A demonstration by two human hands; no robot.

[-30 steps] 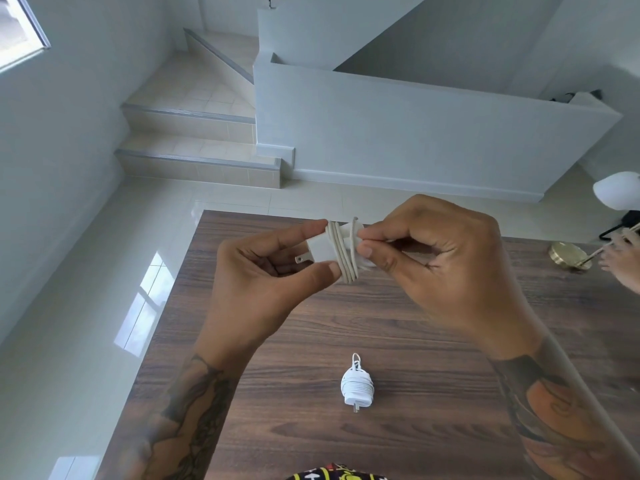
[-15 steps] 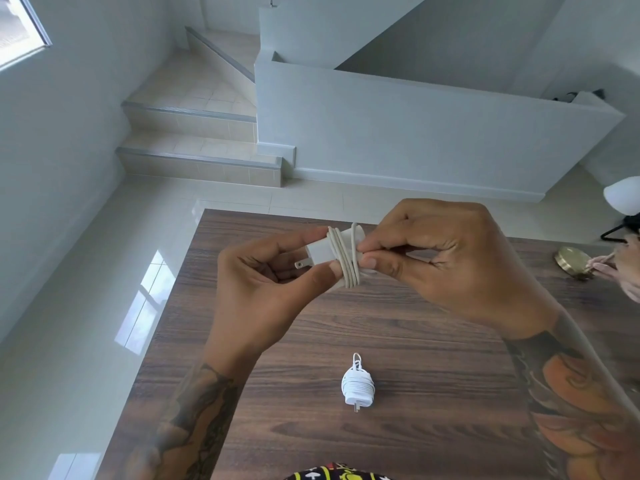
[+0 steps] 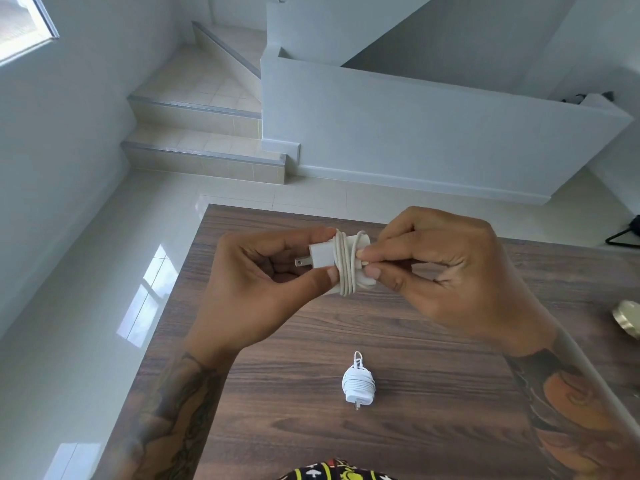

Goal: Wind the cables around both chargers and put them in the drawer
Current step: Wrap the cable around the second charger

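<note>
A white charger (image 3: pixel 323 256) is held in the air above the wooden table (image 3: pixel 398 341), its prongs pointing left. Several turns of white cable (image 3: pixel 344 265) are wrapped around its middle. My left hand (image 3: pixel 263 289) pinches the charger's plug end between thumb and fingers. My right hand (image 3: pixel 446 271) pinches the cable's end against the charger's right side. A second white charger (image 3: pixel 358 384) lies on the table nearer to me, its cable wound around it and its prongs pointing towards me. No drawer is in view.
A brass round object (image 3: pixel 628 318) sits at the table's right edge. A black stand (image 3: pixel 623 233) is on the floor at the far right. Beyond the table are a glossy tiled floor, steps (image 3: pixel 204 157) and a low white wall (image 3: pixel 433 140).
Both hands stay on the charger; my right hand has pressed the cable end closer against it. Another person's hand and a white lamp shade at the right edge have left the view.
</note>
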